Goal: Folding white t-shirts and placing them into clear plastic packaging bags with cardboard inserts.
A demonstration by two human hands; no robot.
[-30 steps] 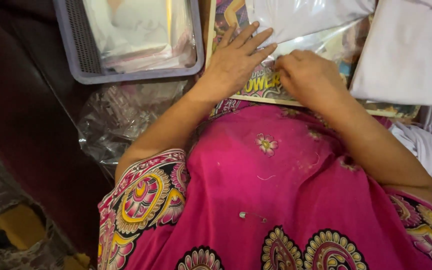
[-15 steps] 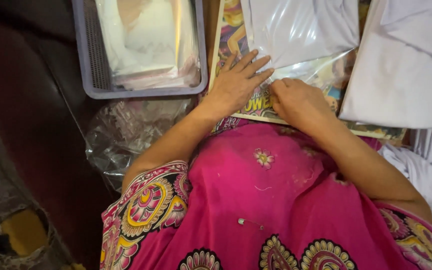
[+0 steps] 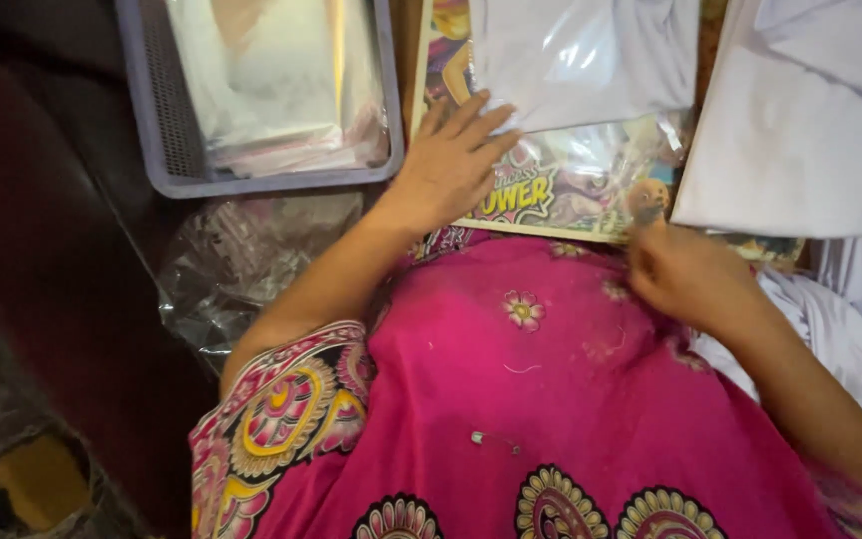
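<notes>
My left hand (image 3: pixel 448 165) lies flat with fingers spread on the left edge of a clear plastic bag (image 3: pixel 583 70) that holds a folded white garment. The bag rests on a colourful printed board (image 3: pixel 541 200) in front of me. My right hand (image 3: pixel 685 274) has drawn back to the board's near edge, over my pink dress; its fingers are curled near the bag's open bottom flap, and I cannot tell whether they pinch the plastic.
A grey plastic basket (image 3: pixel 167 130) with a stack of clear bags stands at the upper left. Crumpled clear plastic (image 3: pixel 236 260) lies below it. Folded white cloth (image 3: pixel 800 130) is piled on the right, more white cloth (image 3: pixel 830 329) beside my right arm.
My right hand has slid from the middle of the bag toward me and to the right, down to the board's near edge. My left hand stays pressed on the bag.
</notes>
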